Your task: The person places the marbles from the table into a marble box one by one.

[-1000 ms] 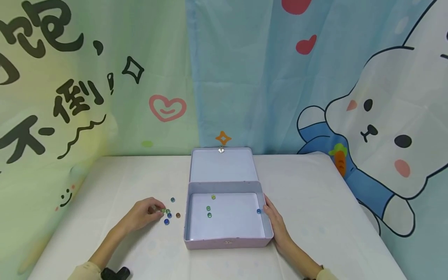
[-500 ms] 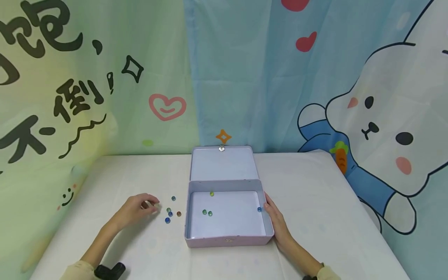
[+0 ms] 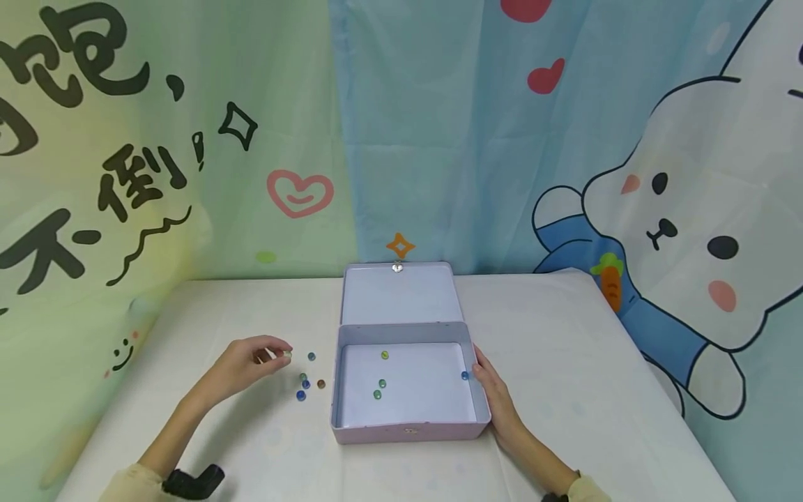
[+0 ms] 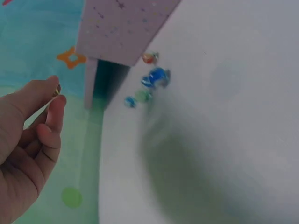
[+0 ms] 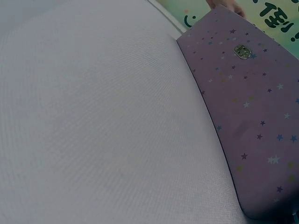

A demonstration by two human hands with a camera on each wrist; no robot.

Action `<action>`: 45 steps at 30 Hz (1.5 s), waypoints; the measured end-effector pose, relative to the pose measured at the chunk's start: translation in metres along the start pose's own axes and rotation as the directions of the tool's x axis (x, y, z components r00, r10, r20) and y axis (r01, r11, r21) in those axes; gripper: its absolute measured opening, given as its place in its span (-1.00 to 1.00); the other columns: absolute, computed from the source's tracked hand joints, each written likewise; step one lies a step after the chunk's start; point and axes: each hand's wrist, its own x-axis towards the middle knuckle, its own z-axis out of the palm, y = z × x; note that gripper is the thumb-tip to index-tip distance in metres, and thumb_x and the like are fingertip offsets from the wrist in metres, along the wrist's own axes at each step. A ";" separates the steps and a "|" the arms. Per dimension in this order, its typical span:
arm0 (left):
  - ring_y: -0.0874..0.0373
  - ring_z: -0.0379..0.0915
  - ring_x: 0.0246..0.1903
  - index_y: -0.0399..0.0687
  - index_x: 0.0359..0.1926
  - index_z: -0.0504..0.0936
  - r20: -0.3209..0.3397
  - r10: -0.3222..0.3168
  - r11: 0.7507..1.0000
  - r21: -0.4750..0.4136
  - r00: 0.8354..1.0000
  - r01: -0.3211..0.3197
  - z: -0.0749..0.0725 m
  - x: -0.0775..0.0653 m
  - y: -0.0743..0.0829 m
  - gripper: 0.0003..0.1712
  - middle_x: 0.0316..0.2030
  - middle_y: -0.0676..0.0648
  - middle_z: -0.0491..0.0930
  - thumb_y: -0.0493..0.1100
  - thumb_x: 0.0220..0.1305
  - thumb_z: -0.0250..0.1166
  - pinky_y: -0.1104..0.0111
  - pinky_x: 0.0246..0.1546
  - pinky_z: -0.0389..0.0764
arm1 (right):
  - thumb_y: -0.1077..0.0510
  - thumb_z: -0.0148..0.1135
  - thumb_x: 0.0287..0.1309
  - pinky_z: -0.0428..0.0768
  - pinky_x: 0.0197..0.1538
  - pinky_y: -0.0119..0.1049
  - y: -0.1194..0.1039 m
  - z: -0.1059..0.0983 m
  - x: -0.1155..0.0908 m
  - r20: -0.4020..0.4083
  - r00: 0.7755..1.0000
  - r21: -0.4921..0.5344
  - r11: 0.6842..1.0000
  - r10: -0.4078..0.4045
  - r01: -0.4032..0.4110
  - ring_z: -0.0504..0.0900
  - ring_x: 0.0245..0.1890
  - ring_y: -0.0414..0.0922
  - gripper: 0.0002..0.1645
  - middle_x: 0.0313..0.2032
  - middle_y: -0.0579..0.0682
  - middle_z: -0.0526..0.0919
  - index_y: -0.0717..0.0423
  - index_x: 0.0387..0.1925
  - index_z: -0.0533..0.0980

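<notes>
Left of the box [image 3: 410, 436], left hand [image 3: 247, 364] pinches one marble [image 4: 57, 90], five others [image 3: 301, 395] nearby; four marbles [image 3: 385, 355] inside; right hand [image 3: 495, 397] touches its side; backdrop [image 3: 408, 146] reads “不倒!”.

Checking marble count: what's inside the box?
The box shows three greenish marbles and a blue one by the right wall. The near wall hides its inner face and anything tight behind it.
</notes>
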 end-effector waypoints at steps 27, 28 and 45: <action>0.35 0.54 -0.35 0.04 -0.12 0.69 0.350 0.265 0.963 -0.058 0.899 -0.262 0.045 0.131 0.111 -0.82 -0.29 0.11 0.69 -0.13 0.24 0.34 0.49 -0.28 0.60 | -0.12 -0.20 0.44 -0.26 0.46 0.29 -0.003 -0.003 0.002 -0.010 1.000 -0.017 1.000 0.000 0.000 -0.22 0.55 0.11 -0.32 0.55 -0.01 -0.09 -0.18 0.51 -0.01; 0.35 0.54 -0.35 0.04 -0.13 0.69 0.362 0.277 0.960 -0.058 0.890 -0.275 0.049 0.134 0.115 -0.83 -0.29 0.12 0.69 -0.12 0.25 0.34 0.49 -0.27 0.60 | -0.12 -0.20 0.44 -0.26 0.45 0.29 -0.003 -0.003 0.001 -0.010 1.000 -0.016 1.000 0.005 -0.005 -0.22 0.55 0.12 -0.32 0.55 -0.02 -0.09 -0.19 0.51 -0.01; 0.38 0.46 -0.38 -0.05 -0.18 0.67 0.620 0.299 0.926 -0.006 0.725 -0.377 0.124 0.162 0.154 -0.87 -0.34 0.09 0.66 -0.15 0.26 0.33 0.61 -0.34 0.50 | -0.14 -0.18 0.43 -0.19 0.46 0.27 -0.001 0.000 0.001 -0.013 1.000 -0.013 1.000 0.028 -0.028 -0.17 0.55 0.13 -0.30 0.55 -0.01 -0.08 -0.18 0.51 0.00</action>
